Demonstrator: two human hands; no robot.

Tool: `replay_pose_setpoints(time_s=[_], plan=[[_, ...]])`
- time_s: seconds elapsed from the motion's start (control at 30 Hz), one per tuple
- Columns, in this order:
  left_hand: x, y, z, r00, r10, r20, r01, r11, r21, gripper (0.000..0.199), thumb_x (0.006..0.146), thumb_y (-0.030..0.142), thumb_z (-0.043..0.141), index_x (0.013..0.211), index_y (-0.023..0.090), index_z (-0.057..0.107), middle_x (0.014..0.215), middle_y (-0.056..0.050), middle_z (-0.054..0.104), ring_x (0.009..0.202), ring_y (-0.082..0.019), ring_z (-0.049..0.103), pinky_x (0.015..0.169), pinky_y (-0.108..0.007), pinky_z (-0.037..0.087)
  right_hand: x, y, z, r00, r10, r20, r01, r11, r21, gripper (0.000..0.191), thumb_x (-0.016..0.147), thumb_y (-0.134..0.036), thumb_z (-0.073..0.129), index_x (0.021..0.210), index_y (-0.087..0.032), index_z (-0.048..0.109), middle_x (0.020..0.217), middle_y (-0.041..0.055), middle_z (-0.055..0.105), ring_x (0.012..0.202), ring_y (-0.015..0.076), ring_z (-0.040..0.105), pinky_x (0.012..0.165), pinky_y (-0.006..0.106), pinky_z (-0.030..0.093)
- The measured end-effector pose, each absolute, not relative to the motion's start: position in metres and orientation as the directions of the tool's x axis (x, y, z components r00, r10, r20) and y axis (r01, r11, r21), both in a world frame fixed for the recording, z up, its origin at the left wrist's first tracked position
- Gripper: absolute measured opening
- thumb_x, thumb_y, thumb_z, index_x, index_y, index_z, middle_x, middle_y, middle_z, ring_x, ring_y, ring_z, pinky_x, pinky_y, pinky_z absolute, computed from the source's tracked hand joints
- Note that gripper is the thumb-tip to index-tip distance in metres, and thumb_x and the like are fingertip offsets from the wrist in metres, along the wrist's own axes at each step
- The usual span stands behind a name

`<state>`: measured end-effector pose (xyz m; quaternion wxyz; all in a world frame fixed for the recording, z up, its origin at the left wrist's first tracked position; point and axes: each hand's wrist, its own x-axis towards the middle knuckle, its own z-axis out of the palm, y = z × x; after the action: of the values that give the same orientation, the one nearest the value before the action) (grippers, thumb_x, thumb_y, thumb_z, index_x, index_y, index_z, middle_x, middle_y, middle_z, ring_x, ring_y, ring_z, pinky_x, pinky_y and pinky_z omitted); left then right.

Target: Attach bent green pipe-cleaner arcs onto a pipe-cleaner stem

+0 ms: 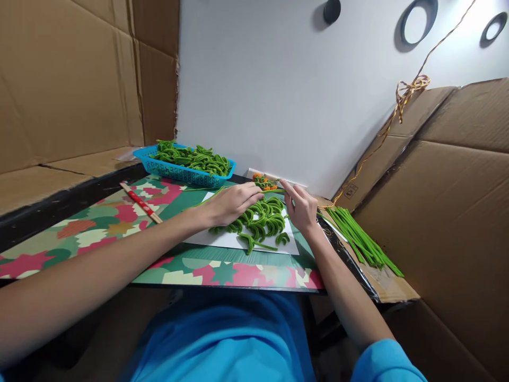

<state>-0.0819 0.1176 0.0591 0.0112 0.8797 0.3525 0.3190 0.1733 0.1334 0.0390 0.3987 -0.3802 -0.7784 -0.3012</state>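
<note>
Green fuzzy stems [273, 191] stretch between my two hands, above a white sheet [292, 245]. My left hand [235, 202] is closed round their left part, its knuckles up. At their right end, the fingers of my right hand [300, 206] are pressed together on them. Curled green fuzzy pieces [274, 225] lie in rows on the sheet below my hands. Near the sheet's front edge is a small branched green piece [249, 242]. Orange and green pieces [264, 182] sit just behind the stems.
A blue basket [178, 171] heaped with green curled pieces stands at the back left. Chopsticks with a red wrapper [141, 202] lie on the patterned table [103, 225]. Straight green stems [363, 239] lie on cardboard at the right. Cardboard walls [445, 191] rise at both sides.
</note>
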Motion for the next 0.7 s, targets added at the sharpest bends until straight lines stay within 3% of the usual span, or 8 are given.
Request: replay_pose_setpoints(time_s=[0.1,0.23,0.33,0.43,0.5,0.57,0.63,0.7], plan=[[-0.081,0.119,0.059,0.588,0.587,0.557,0.591,-0.782,0.200,0.047,0.110,0.043,0.029,0.092,0.019,0.065,0.093,-0.008,0.067,0.082,-0.020,0.063,0.078,-0.033,0.046,0.170,0.134,0.039,-0.302,0.423,0.854,0.799,0.601,-0.015,0.043,0.107,-0.024,0.045,0.142,-0.028,0.069,0.086,0.0041,0.069,0.078,0.0167,0.062,0.070,0.026,0.045],[-0.080,0.118,0.063,0.488,0.606,0.629,0.608,-0.752,0.254,0.039,0.108,0.041,0.036,0.094,0.018,0.063,0.092,-0.007,0.067,0.084,-0.020,0.063,0.076,-0.032,0.044,0.174,0.136,0.045,-0.191,0.615,0.765,0.574,0.702,-0.421,0.031,0.099,-0.036,0.058,0.117,-0.022,0.079,0.069,-0.0007,0.061,0.056,0.0131,0.048,0.056,0.026,0.038],[-0.083,0.120,0.064,0.404,0.639,0.654,0.584,-0.731,0.353,0.037,0.106,0.040,0.041,0.098,0.017,0.068,0.095,-0.007,0.072,0.088,-0.020,0.066,0.078,-0.031,0.045,0.181,0.136,0.050,-0.214,0.808,0.548,0.239,0.588,-0.773,0.039,0.092,-0.053,0.067,0.076,-0.018,0.074,0.051,-0.0055,0.041,0.045,0.0092,0.030,0.046,0.025,0.024],[-0.085,0.122,0.065,0.364,0.707,0.607,0.566,-0.685,0.458,0.038,0.104,0.042,0.046,0.097,0.016,0.073,0.081,-0.004,0.072,0.076,-0.018,0.066,0.071,-0.030,0.045,0.188,0.133,0.055,-0.335,0.862,0.381,-0.073,0.379,-0.923,0.045,0.087,-0.058,0.073,0.064,-0.020,0.064,0.048,-0.0062,0.038,0.043,0.0086,0.028,0.042,0.024,0.023],[-0.083,0.122,0.064,0.380,0.743,0.551,0.508,-0.665,0.548,0.038,0.102,0.044,0.050,0.094,0.015,0.074,0.074,-0.004,0.071,0.068,-0.017,0.065,0.067,-0.029,0.047,0.188,0.130,0.059,-0.338,0.853,0.399,-0.228,0.337,-0.914,0.037,0.088,-0.056,0.072,0.075,-0.021,0.070,0.060,-0.0008,0.057,0.051,0.0119,0.044,0.045,0.024,0.034],[-0.080,0.121,0.063,0.424,0.756,0.500,0.385,-0.650,0.656,0.038,0.102,0.046,0.052,0.096,0.014,0.073,0.077,-0.005,0.075,0.065,-0.016,0.066,0.066,-0.029,0.050,0.184,0.125,0.063,-0.302,0.834,0.462,-0.300,0.377,-0.876,0.033,0.093,-0.056,0.065,0.096,-0.025,0.076,0.096,0.0059,0.075,0.079,0.0181,0.064,0.060,0.028,0.052],[-0.075,0.119,0.062,0.463,0.760,0.457,0.243,-0.604,0.759,0.039,0.101,0.048,0.056,0.107,0.013,0.072,0.088,-0.009,0.079,0.066,-0.016,0.070,0.063,-0.028,0.052,0.177,0.120,0.065,-0.287,0.810,0.511,-0.280,0.440,-0.853,0.040,0.097,-0.058,0.054,0.115,-0.029,0.075,0.137,0.0060,0.069,0.117,0.0246,0.064,0.085,0.038,0.060],[-0.071,0.118,0.061,0.476,0.770,0.425,0.131,-0.540,0.831,0.045,0.099,0.051,0.061,0.121,0.013,0.068,0.099,-0.012,0.081,0.067,-0.017,0.073,0.059,-0.027,0.053,0.170,0.114,0.066,-0.314,0.791,0.525,-0.232,0.472,-0.850,0.049,0.099,-0.061,0.047,0.130,-0.032,0.071,0.157,0.0020,0.057,0.140,0.0278,0.053,0.104,0.046,0.056]])
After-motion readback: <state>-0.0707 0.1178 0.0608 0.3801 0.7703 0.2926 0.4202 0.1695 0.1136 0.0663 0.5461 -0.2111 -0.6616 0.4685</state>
